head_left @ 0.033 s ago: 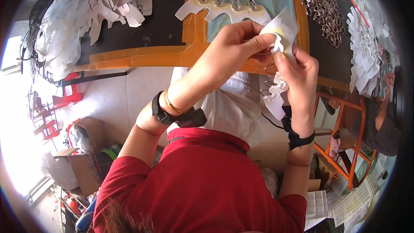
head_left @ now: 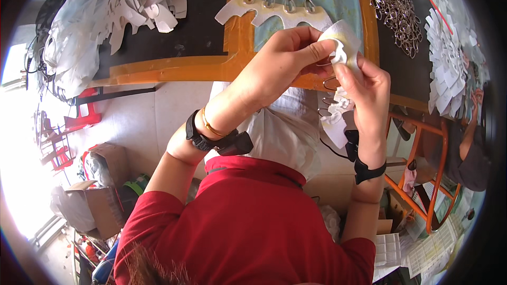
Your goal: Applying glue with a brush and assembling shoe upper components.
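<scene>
Over the near edge of the table, my left hand (head_left: 288,63) and my right hand (head_left: 369,92) come together on a white scalloped strip (head_left: 343,30) with yellowish patches. The left thumb and fingers pinch a folded part of it, and the right thumb presses the fold from the other side. Below the right palm the strip's crumpled tail (head_left: 335,121) hangs down, with metal wire rings along its side. Past my hands a second scalloped strip (head_left: 280,15) lies on the table, with several oval metal rings (head_left: 289,5) along its far edge. Fingers hide part of the fold.
Loose white cut pieces (head_left: 145,5) are piled at the far left beside clear plastic bags (head_left: 71,42). At the right lie a heap of metal rings (head_left: 393,8) and a stack of white pieces (head_left: 446,68). An orange metal frame (head_left: 435,179) and another person stand at the right.
The upper end of the strip in my hands has curled over and sits lower, its pointed corner now rounded. Both hands stay almost in the same place.
</scene>
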Motion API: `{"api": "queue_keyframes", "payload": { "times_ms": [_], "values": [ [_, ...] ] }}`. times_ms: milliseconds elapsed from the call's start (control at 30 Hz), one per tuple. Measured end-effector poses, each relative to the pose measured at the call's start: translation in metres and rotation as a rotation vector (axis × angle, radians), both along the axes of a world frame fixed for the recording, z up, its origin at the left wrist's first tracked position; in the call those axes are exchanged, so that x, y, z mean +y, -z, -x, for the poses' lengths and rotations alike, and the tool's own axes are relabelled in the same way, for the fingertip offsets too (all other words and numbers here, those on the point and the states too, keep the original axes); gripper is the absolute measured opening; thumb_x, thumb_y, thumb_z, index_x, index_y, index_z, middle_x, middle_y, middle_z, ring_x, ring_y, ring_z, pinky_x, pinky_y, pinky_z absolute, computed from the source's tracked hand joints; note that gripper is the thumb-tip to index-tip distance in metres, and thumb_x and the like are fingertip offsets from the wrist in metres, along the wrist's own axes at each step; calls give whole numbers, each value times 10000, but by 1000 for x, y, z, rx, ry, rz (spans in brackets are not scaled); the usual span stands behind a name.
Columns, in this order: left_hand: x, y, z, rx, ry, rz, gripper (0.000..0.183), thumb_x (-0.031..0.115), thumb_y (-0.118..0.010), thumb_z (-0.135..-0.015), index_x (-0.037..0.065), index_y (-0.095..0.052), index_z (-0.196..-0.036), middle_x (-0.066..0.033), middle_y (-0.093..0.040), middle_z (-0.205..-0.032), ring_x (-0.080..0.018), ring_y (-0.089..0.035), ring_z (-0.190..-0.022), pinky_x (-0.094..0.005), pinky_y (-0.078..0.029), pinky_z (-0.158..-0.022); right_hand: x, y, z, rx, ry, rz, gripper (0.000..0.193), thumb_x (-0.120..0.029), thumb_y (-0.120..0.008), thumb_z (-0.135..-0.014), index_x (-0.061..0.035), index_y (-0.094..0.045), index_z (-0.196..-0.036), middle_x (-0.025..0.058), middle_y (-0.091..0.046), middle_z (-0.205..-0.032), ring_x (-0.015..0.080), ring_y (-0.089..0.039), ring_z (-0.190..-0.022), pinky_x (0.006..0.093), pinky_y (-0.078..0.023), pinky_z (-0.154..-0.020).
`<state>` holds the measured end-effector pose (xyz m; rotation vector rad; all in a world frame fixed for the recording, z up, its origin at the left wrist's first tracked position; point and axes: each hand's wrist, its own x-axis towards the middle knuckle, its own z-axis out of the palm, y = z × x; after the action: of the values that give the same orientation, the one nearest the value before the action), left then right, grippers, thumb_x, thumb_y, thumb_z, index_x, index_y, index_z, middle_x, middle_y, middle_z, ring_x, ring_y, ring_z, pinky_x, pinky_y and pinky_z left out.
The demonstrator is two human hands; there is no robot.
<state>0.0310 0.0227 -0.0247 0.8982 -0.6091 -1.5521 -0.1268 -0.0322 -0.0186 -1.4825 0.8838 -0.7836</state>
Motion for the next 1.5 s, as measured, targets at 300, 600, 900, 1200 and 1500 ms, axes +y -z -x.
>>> {"api": "queue_keyframes", "payload": {
  "times_ms": [300,600,900,1200,1500],
  "values": [
    [0,-5,16,-212,-198,167,169,130,-564,-872,-29,-511,-890,-41,-602,-776,-52,-555,-697,-203,-471,-615,1,-20,1,216,146,935,194,-21,-716,-651,-42,-623,-819,54,-578,-781,184,-533,-718,295,-404,-702],
    [4,4,32,-463,-441,372,162,90,-554,-870,-26,-443,-886,-56,-593,-713,-63,-558,-640,-199,-452,-557,6,-16,-5,161,168,819,151,16,-660,-655,-39,-562,-755,26,-569,-735,164,-528,-688,284,-403,-679],
    [8,-13,27,-145,-350,259,161,58,-580,-846,-2,-449,-917,-85,-598,-882,-99,-575,-812,-230,-481,-741,4,-17,-7,14,158,540,138,37,-640,-667,-19,-558,-763,11,-553,-735,99,-479,-678,231,-387,-620],
    [12,-18,17,-205,-210,191,161,74,-635,-810,-20,-520,-873,-53,-609,-808,-69,-576,-747,-206,-496,-662,6,-19,-4,10,115,396,258,4,-653,-673,8,-583,-921,44,-580,-810,131,-538,-788,270,-429,-775],
    [9,-8,21,-193,-280,235,148,74,-643,-800,-22,-560,-876,-94,-629,-870,-115,-608,-775,-242,-518,-706,0,-6,3,139,110,542,232,-29,-679,-665,-17,-633,-892,36,-588,-788,116,-550,-723,248,-439,-688]
  ]
}}
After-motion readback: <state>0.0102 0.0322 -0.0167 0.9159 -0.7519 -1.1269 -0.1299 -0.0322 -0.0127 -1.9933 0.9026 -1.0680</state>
